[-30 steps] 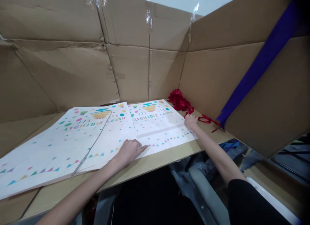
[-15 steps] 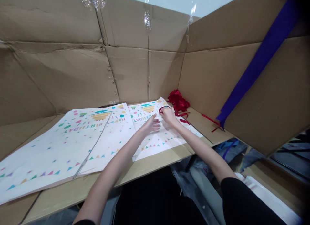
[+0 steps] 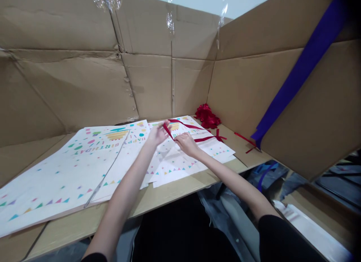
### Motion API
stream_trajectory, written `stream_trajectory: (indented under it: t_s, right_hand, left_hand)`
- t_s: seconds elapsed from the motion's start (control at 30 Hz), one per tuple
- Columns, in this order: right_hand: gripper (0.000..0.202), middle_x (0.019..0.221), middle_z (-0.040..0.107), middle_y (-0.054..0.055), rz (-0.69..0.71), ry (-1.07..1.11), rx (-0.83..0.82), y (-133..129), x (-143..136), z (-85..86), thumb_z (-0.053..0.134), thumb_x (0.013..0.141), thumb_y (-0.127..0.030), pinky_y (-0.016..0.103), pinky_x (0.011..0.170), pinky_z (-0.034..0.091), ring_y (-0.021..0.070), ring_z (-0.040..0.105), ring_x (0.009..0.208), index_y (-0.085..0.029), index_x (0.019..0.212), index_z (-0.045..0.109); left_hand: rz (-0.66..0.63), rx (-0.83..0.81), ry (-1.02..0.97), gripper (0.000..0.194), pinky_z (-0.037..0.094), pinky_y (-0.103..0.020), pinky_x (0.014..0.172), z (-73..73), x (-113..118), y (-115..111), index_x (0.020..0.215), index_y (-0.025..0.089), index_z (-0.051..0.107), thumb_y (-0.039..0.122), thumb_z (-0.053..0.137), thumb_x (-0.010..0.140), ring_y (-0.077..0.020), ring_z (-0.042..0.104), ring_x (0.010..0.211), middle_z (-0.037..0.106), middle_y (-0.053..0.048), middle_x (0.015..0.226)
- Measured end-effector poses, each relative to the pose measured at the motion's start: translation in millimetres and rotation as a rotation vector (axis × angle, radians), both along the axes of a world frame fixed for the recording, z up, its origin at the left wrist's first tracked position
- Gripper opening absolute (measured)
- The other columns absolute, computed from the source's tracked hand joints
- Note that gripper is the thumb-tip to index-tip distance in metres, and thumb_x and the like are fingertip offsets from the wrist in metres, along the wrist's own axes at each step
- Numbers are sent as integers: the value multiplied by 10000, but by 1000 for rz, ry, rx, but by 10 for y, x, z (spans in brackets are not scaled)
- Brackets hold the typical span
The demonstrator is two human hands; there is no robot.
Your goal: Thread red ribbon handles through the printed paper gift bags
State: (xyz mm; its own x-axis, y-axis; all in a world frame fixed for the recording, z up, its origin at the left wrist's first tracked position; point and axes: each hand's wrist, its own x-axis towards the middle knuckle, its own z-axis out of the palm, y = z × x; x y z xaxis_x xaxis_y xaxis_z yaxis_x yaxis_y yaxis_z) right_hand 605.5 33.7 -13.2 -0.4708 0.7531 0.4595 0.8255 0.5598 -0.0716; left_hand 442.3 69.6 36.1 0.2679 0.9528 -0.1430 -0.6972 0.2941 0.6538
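A dark red ribbon (image 3: 204, 139) runs over the printed birthday sheet (image 3: 176, 166) on the right, with a small bow near its right end. My right hand (image 3: 186, 143) pinches the ribbon above that sheet. To its left, my left hand (image 3: 160, 134) has the ribbon looped round its fingers, thumb side up, and a short taut length spans both hands. More printed sheets (image 3: 56, 179) lie on the left, with a long thin metallic tool (image 3: 97, 188) on top of them. A heap of red ribbon (image 3: 208, 116) sits in the back corner.
Cardboard walls (image 3: 152, 81) rise behind and at the right. A wide blue strip (image 3: 299, 73) hangs down the right wall, with a thin red ribbon piece (image 3: 244, 138) near its foot. The cardboard table edge (image 3: 180, 194) runs in front of my body.
My left hand has moved left and up, and my right hand slightly left and down. The red ribbon, bunched at my right hand before, now stretches out between my hands and across the sheet.
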Motion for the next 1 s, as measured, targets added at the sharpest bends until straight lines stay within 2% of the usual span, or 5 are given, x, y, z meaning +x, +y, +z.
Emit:
stream_trajectory:
  t_s: [0.13,0.27,0.4,0.6,1.0]
  right_hand:
    - [209,882,693,64,-87,91,-97,39,359,-72,417,910,-181,256,767,392,168,607,792,-162,943,622]
    - [180,740,655,27,-160,242,-333,105,791,-117,471,870,-235,228,659,388,149,577,691,-154,941,615]
    - [186,642,613,6,-109,194,-432,105,1122,-80,545,824,-312,216,619,368,131,536,625,-146,823,629]
    - [125,662,642,13,-241,94,-447,158,1621,56,581,805,-229,213,643,383,128,557,619,-139,852,654]
    - [267,999,654,181,-1014,-24,-245,473,2256,315,502,869,-245,335,758,457,255,627,909,-171,1036,697]
  left_hand:
    - [208,133,162,141,489,-232,740,302,-572,18,858,171,649,176,509,873,-117,648,800,705,-23,847]
    - [347,181,460,148,458,-166,582,400,-1106,-21,875,138,656,190,517,887,-102,646,746,699,-74,907]
    - [469,92,293,213,431,-89,465,459,-1497,-56,824,94,614,82,424,918,-73,635,694,668,-58,759]
    - [820,52,-28,247,546,-128,687,595,-1934,-98,827,96,508,121,316,981,-49,613,753,622,0,694]
    - [1216,192,-162,253,450,-115,576,591,-2412,-306,798,187,379,297,238,978,-35,502,580,446,56,625]
